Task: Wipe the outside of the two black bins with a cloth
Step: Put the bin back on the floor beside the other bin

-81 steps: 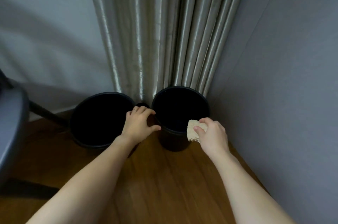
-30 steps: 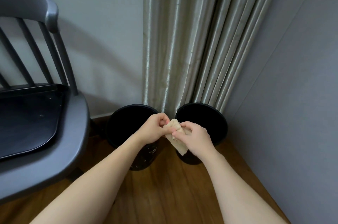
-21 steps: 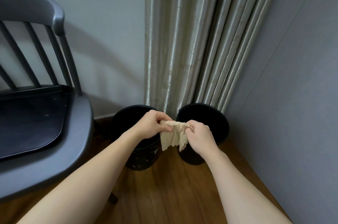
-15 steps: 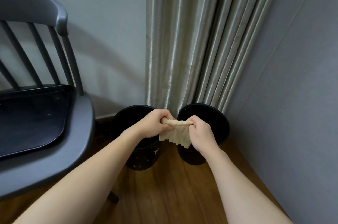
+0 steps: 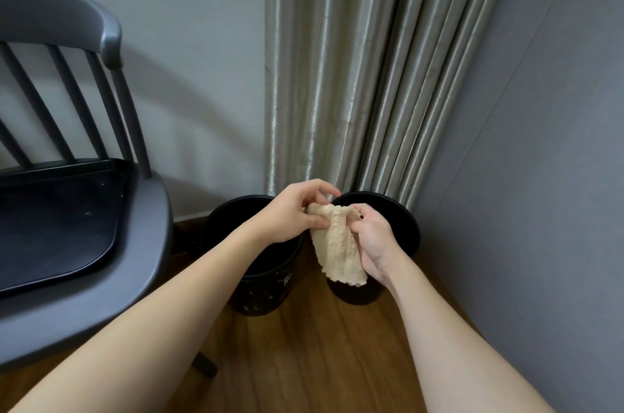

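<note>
Two black bins stand side by side on the wooden floor in the corner: the left bin [image 5: 266, 291] with pale markings on its side, and the right bin [image 5: 405, 227] against the grey wall. Above the gap between them hangs a beige textured cloth [image 5: 339, 247]. My left hand [image 5: 292, 216] pinches its upper left edge between thumb and fingers. My right hand [image 5: 373, 237] grips its upper right part, and the cloth drapes down in front of my right palm. Both hands hide part of each bin's rim.
A dark grey spindle-back chair [image 5: 84, 210] with a black seat pad fills the left side; one leg [image 5: 206, 365] stands near my left forearm. A silvery curtain [image 5: 354, 75] hangs behind the bins. The grey wall [image 5: 523, 176] closes off the right.
The cloth was bunched between my hands, then spread wide; it now hangs lengthwise. My hands have come closer together again. Earlier, my right hand held the folded cloth against the right bin's rim.
</note>
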{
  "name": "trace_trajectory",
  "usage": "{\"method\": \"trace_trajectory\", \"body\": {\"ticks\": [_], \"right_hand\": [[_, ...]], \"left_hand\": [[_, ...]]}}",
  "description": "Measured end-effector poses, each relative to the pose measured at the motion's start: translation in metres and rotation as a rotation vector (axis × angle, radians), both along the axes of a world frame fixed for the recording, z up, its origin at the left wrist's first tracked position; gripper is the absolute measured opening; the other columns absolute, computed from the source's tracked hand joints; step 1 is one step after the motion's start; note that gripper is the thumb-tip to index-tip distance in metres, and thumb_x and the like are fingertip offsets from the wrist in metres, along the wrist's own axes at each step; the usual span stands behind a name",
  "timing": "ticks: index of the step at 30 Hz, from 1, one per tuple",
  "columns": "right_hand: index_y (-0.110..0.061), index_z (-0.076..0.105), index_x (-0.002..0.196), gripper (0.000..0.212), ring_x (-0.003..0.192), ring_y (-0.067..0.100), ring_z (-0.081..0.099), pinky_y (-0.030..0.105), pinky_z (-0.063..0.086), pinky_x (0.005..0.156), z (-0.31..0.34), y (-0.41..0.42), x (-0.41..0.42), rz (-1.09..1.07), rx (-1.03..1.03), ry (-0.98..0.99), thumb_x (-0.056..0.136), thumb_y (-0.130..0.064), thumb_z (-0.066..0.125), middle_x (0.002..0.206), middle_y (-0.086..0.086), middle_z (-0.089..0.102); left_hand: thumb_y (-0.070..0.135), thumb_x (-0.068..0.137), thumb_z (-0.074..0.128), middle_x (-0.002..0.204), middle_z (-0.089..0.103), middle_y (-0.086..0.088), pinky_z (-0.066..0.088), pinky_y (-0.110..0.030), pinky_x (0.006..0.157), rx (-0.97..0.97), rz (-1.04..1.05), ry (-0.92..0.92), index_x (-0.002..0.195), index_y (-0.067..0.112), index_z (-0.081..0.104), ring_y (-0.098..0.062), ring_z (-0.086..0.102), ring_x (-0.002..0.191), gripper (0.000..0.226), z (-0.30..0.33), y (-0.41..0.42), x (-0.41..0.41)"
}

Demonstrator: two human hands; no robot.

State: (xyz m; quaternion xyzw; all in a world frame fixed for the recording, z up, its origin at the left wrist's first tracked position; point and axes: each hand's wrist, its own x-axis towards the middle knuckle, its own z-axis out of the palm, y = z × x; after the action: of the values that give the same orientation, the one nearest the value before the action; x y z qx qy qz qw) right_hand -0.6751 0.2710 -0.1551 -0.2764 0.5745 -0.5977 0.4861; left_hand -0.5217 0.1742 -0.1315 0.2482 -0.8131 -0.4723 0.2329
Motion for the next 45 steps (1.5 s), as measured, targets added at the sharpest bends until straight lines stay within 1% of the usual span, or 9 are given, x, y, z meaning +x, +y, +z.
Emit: {"method": "trace_trajectory", "body": {"ticks": [4,9,12,15,21,27,32,38,45], "right_hand": [[-0.011,0.054,0.109,0.015,0.092,0.029,0.069,0.048,0.058,0.083,-0.002,0.0,0.0,-0.036,0.034,0.087,0.097,-0.009,0.062,0.103,0.016,0.068],[-0.023,0.069,0.084,0.016,0.094,0.026,0.068,0.046,0.056,0.085,-0.006,0.001,-0.002,-0.016,0.008,0.376,0.097,-0.03,0.062,0.093,0.004,0.071],[-0.028,0.075,0.092,0.029,0.101,0.028,0.068,0.053,0.052,0.095,-0.002,0.003,0.001,0.049,-0.037,0.242,0.103,-0.036,0.049,0.1,0.01,0.073],[-0.023,0.072,0.108,0.034,0.109,0.033,0.067,0.054,0.051,0.099,0.0,0.003,0.005,0.101,-0.088,0.058,0.104,-0.041,0.043,0.111,0.015,0.071],[-0.02,0.056,0.127,0.04,0.079,0.036,0.071,0.054,0.059,0.075,0.001,0.002,0.013,0.243,-0.065,-0.186,0.101,-0.048,0.043,0.092,0.017,0.072],[-0.025,0.056,0.103,0.024,0.052,0.014,0.055,0.033,0.045,0.049,-0.02,-0.003,0.014,0.14,0.093,0.254,0.1,-0.048,0.049,0.077,0.009,0.061],[-0.033,0.046,0.104,0.025,0.078,0.011,0.06,0.029,0.046,0.063,-0.043,-0.005,0.009,0.181,0.195,0.792,0.098,-0.056,0.042,0.097,-0.005,0.061],[-0.031,0.041,0.122,0.028,0.096,0.016,0.057,0.033,0.045,0.075,-0.063,-0.011,0.001,0.268,0.269,0.923,0.099,-0.047,0.042,0.11,-0.007,0.051],[-0.028,0.041,0.123,0.029,0.095,0.02,0.056,0.035,0.044,0.074,-0.073,-0.016,-0.007,0.246,0.299,1.022,0.101,-0.047,0.041,0.107,-0.005,0.05]], "left_hand": [[0.003,0.083,0.08,0.105,0.073,0.017,0.05,-0.014,0.083,-0.112,-0.042,-0.071,0.114,0.035,0.074,0.007,0.064,0.094,0.045,0.003,0.001,-0.006],[0.009,0.081,0.085,0.102,0.07,0.015,0.056,-0.037,0.093,-0.125,0.013,-0.035,0.089,0.033,0.073,-0.013,0.067,0.1,0.027,0.004,-0.002,-0.007],[0.007,0.082,0.083,0.108,0.073,0.007,0.058,-0.035,0.09,-0.079,0.027,-0.005,0.089,0.024,0.072,-0.013,0.069,0.099,0.021,0.002,-0.003,-0.01],[0.007,0.082,0.083,0.089,0.072,0.005,0.056,-0.031,0.073,-0.07,0.063,0.031,0.089,0.018,0.071,-0.011,0.068,0.08,0.018,0.0,-0.007,-0.013],[0.005,0.082,0.083,0.081,0.068,0.012,0.054,-0.026,0.078,-0.003,0.059,0.094,0.088,0.022,0.069,-0.008,0.063,0.079,0.023,-0.009,-0.014,-0.011],[0.018,0.076,0.09,0.089,0.071,0.01,0.055,-0.03,0.089,0.105,0.079,-0.088,0.108,0.029,0.066,-0.008,0.068,0.088,0.041,-0.045,-0.025,0.004],[0.034,0.083,0.084,0.125,0.067,0.004,0.047,-0.032,0.103,0.062,0.169,-0.57,0.136,0.028,0.058,-0.016,0.061,0.12,0.059,-0.106,-0.039,0.032],[0.041,0.086,0.079,0.139,0.058,0.001,0.045,-0.033,0.101,0.126,0.216,-0.764,0.143,0.029,0.054,-0.023,0.053,0.129,0.064,-0.16,-0.045,0.044],[0.029,0.091,0.075,0.117,0.062,0.003,0.044,-0.021,0.073,-0.016,0.187,-0.81,0.126,0.03,0.066,-0.011,0.055,0.096,0.036,-0.183,-0.05,0.035]]}}
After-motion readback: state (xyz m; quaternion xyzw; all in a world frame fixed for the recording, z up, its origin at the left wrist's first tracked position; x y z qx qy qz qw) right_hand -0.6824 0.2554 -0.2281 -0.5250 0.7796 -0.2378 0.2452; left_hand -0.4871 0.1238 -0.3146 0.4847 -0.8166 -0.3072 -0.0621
